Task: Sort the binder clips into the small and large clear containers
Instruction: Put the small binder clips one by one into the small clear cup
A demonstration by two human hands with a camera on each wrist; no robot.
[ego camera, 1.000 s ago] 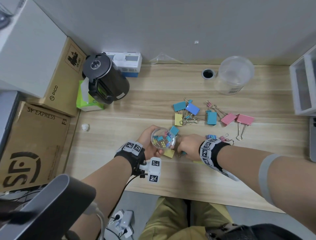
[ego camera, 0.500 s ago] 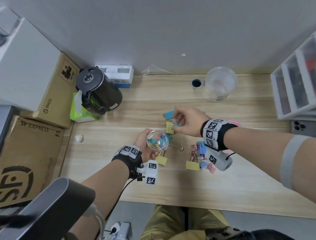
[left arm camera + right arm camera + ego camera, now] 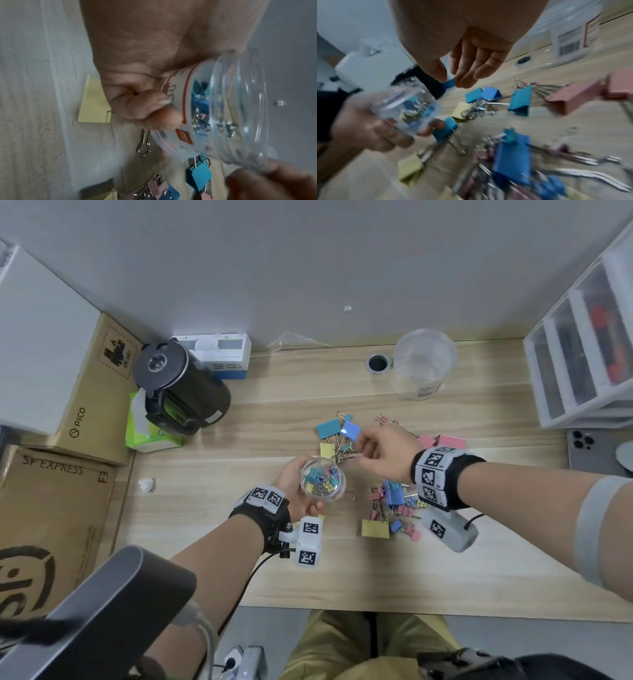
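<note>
While the left hand [image 3: 301, 491] curls around the small clear container [image 3: 322, 479], part-filled with little clips, just above the counter [image 3: 445, 570], the right hand [image 3: 383, 455] pinches a small blue binder clip [image 3: 448, 83]. Loose clips [image 3: 394, 501] lie beneath; the large clear container [image 3: 423, 364] stands farther back.

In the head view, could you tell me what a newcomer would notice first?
Bright binder clips lie scattered mid-desk. The left hand grips a small clear jar of little clips, while the right hand pinches a small blue clip. A large clear tub stands at the back.
</note>
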